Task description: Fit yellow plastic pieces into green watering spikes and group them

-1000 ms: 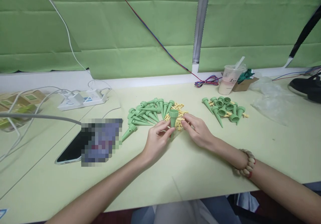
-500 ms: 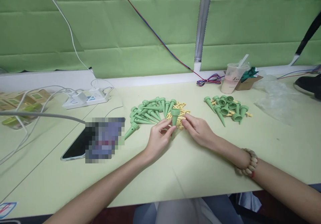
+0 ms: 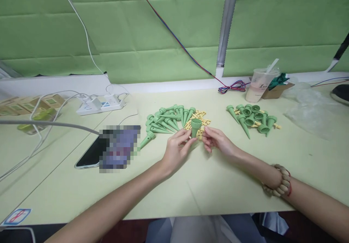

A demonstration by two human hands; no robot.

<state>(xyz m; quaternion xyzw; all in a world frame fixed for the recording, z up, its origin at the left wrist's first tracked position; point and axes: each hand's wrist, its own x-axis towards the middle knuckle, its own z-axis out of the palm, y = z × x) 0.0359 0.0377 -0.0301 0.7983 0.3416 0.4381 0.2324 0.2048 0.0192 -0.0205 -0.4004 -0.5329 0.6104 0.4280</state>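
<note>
Upright between the fingertips of my left hand (image 3: 177, 148) is a green plastic watering spike (image 3: 195, 127), its wide threaded mouth facing up and tilted slightly toward me. Just right of it, my right hand (image 3: 221, 143) has its fingers curled and pinched; whatever small thing they may hold is hidden. Behind the held spike lies a heap of small yellow plastic pegs (image 3: 202, 116). A pile of green spikes (image 3: 163, 121) fans out to the left of the pegs. Farther right sits a second group of green spikes (image 3: 249, 121), with yellow pegs among them.
A phone (image 3: 91, 156), partly blurred out, lies on the left, with a white power strip (image 3: 102, 106) and cables behind it. At the back right stand a plastic drink cup (image 3: 256, 86) and a small cardboard box (image 3: 276, 91), beside a clear plastic bag (image 3: 308, 108).
The held spike has tipped so its open mouth shows more. My right hand has pulled slightly away from it, with its lower fingers now more visible. The whole view has shifted a little.
</note>
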